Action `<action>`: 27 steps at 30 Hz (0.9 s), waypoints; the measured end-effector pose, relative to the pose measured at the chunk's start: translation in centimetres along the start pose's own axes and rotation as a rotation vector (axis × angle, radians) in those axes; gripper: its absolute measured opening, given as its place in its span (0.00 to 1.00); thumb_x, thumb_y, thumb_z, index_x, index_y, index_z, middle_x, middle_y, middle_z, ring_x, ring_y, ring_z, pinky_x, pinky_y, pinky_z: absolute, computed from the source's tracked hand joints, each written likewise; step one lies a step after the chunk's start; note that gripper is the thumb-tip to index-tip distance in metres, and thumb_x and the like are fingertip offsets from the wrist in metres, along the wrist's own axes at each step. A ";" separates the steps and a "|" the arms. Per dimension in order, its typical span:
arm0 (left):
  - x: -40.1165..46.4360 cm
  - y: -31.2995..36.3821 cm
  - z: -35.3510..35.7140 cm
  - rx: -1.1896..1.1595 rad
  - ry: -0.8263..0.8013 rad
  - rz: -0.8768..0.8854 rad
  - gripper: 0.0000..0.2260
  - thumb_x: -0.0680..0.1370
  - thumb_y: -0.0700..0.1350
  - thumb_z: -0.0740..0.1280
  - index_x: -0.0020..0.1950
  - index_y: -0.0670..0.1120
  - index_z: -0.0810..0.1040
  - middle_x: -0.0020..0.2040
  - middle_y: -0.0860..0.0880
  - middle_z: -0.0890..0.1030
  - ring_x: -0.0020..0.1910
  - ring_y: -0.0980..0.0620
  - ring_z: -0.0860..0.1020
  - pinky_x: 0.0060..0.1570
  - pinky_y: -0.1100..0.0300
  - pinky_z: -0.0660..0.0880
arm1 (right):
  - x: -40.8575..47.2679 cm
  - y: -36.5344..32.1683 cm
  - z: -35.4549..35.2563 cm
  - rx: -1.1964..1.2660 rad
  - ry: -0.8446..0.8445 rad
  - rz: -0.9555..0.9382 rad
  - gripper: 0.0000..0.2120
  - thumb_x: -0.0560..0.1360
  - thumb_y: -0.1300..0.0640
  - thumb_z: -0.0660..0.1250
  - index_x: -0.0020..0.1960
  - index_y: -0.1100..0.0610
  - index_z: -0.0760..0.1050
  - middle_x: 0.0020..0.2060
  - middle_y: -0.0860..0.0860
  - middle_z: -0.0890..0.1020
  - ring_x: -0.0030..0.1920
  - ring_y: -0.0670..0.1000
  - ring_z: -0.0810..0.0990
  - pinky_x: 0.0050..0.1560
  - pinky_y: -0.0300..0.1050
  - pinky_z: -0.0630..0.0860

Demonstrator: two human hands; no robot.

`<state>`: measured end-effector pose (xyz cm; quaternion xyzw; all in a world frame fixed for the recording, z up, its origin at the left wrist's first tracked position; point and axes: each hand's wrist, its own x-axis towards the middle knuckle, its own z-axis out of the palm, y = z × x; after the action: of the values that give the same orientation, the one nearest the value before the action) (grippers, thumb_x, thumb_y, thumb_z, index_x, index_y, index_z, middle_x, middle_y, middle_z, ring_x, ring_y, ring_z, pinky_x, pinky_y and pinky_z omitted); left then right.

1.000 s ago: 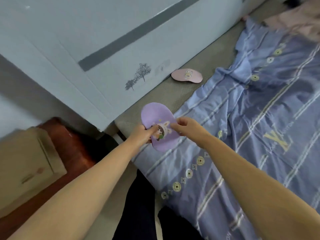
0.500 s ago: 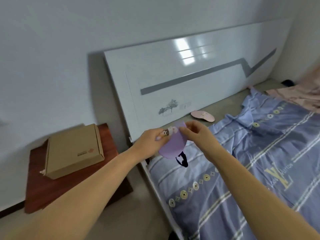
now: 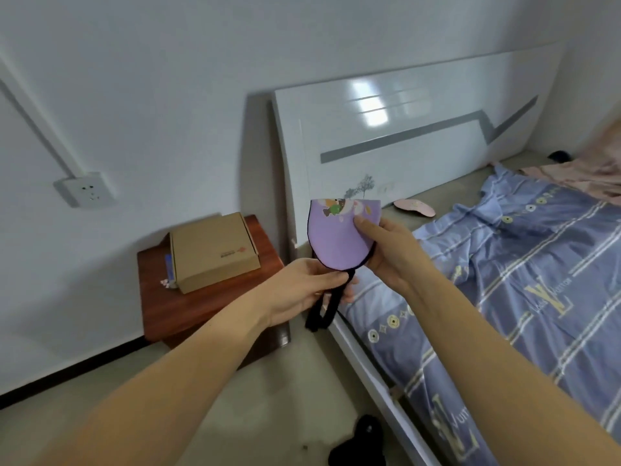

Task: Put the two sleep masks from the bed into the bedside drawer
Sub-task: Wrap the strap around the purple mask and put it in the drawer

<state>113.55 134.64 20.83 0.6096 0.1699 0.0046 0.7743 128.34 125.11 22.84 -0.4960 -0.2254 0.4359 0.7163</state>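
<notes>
A purple sleep mask [image 3: 337, 235], folded in half with a cartoon print at its top, is held up in the air between the bed and the bedside table. My right hand [image 3: 391, 250] pinches its right side. My left hand [image 3: 309, 287] grips its lower edge and the black strap [image 3: 324, 309], which hangs down in a loop. A pink sleep mask [image 3: 415, 207] lies on the bare mattress by the headboard [image 3: 403, 153]. The reddish-brown bedside table [image 3: 188, 307] stands left of the bed; its drawer front is not visible.
A cardboard box [image 3: 213, 250] lies on the bedside table. A blue striped quilt [image 3: 524, 277] covers the bed, with pink fabric [image 3: 584, 173] at the far right. A wall socket [image 3: 84, 190] sits on the left wall. A dark object [image 3: 359, 442] lies on the floor by the bed frame.
Both hands lifted the purple mask off the bed and folded it. My left hand shifted down to the strap, and the view swung left toward the bedside table.
</notes>
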 end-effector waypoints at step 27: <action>-1.4 2.1 5.3 -0.328 -0.302 -0.027 0.12 0.77 0.47 0.62 0.35 0.45 0.74 0.18 0.56 0.67 0.17 0.60 0.58 0.17 0.70 0.61 | -4.5 -5.2 -3.8 0.120 0.068 -0.020 0.08 0.76 0.62 0.63 0.54 0.59 0.76 0.38 0.49 0.86 0.37 0.46 0.84 0.33 0.38 0.80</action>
<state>114.10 129.83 24.19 0.4671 0.0572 -0.0693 0.8796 130.99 118.69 26.52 -0.4642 -0.1794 0.4246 0.7563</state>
